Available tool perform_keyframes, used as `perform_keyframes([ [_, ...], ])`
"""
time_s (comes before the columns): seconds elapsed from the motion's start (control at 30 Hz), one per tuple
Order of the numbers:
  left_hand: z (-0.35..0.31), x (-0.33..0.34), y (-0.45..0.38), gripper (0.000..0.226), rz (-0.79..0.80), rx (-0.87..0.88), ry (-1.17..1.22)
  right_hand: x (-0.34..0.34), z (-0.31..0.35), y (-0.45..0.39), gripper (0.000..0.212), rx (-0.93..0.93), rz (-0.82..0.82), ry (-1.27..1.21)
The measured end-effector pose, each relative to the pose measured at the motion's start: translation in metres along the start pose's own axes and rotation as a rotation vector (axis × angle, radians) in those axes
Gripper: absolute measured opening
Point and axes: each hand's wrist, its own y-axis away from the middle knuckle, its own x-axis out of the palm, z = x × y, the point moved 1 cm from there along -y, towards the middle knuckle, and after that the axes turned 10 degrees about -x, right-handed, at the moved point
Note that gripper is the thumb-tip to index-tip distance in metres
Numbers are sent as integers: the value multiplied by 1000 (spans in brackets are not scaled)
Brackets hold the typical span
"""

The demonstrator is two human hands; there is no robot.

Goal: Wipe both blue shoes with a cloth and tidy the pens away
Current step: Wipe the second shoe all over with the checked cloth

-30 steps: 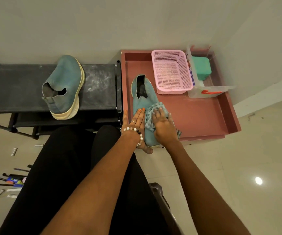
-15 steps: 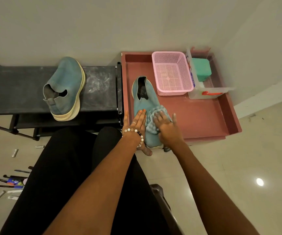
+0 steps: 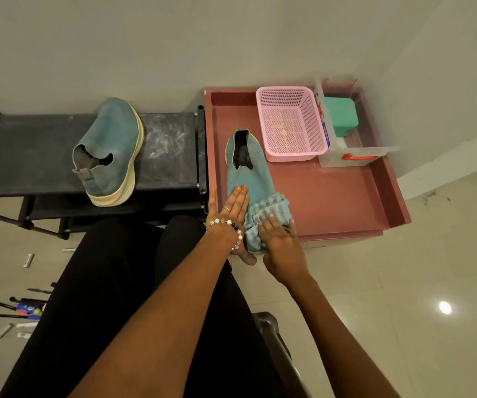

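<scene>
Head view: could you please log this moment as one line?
left hand flat on shoe | right hand presses cloth on its toe | pens on floor

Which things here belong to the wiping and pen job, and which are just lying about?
In the job: shoe on the tray, cloth, left hand, right hand, shoe on the rack, pens on the floor.

Lying about: pink basket, clear box, green block.
</scene>
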Motion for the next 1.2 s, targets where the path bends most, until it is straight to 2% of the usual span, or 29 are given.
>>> perform_keyframes([
  [0.07,0,-1,0,149,13,10,20,-12,-9,-18,66,22,57,56],
  [0.27,2,2,-3,147,20,29,67,-17,-25,-62,60,72,84,116],
  [0.37,0,1,-3,147,24,29,51,-4,-14,-50,64,77,-23,-36],
  [0.43,-1,0,-3,145,28,26,35,6,-8,-33,59,67,-76,-118],
  [0.53,-1,2,-3,148,15,9,15,15,1,-2,70,40,-130,-242],
  [0.63,0,1,-2,151,13,0,-3,6,1,2,70,5,-59,-122],
  [0.77,0,-1,0,150,37,14,-32,-14,-20,-43,66,-4,71,111],
  [0.87,0,-1,-1,148,47,26,-38,-16,-27,-69,63,32,112,144],
  [1.1,0,-2,0,142,62,19,-44,6,-1,-21,71,37,-93,-180],
  [1.2,-1,2,-2,150,22,-4,-46,13,8,9,77,45,-105,-225],
])
